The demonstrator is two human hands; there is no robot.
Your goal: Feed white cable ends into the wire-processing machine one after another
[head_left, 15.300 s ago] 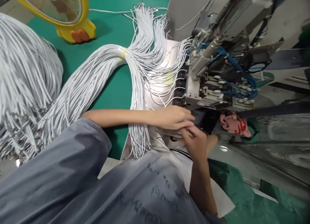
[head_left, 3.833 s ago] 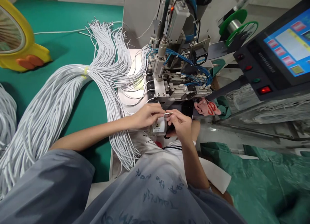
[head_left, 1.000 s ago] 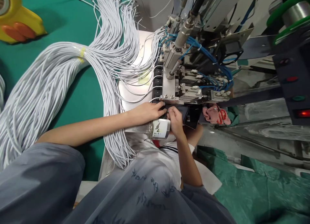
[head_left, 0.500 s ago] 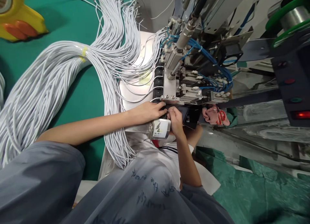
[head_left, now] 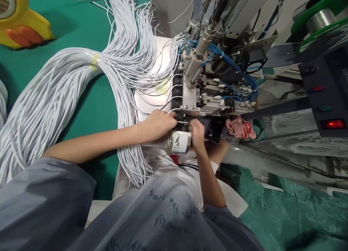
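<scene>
A short stretch of thin white cable (head_left: 183, 122) runs between my two hands across the black fixture blocks (head_left: 178, 94). My left hand (head_left: 157, 125) is closed on the cable at the left edge of the blocks. On the other side, the fingers of my right hand (head_left: 197, 132) are pinched at the cable's end, whose tip they hide. Several white cables lie in the blocks above, leading into the metal pneumatic machine (head_left: 190, 95). Just below the cable sits a clear-sided box with a white label (head_left: 180, 142).
A large bundle of white cables (head_left: 67, 80), tied with yellow tape (head_left: 94, 61), spreads over the green table (head_left: 70, 22). A yellow duck-shaped object (head_left: 24, 26) stands top left. Right are a pink cloth (head_left: 238, 127), a control box (head_left: 323, 88) and a green-rimmed spool (head_left: 320, 21).
My left hand has drawn back left from the right hand's fingertips, and a stretch of cable now shows between them. The view has shifted slightly.
</scene>
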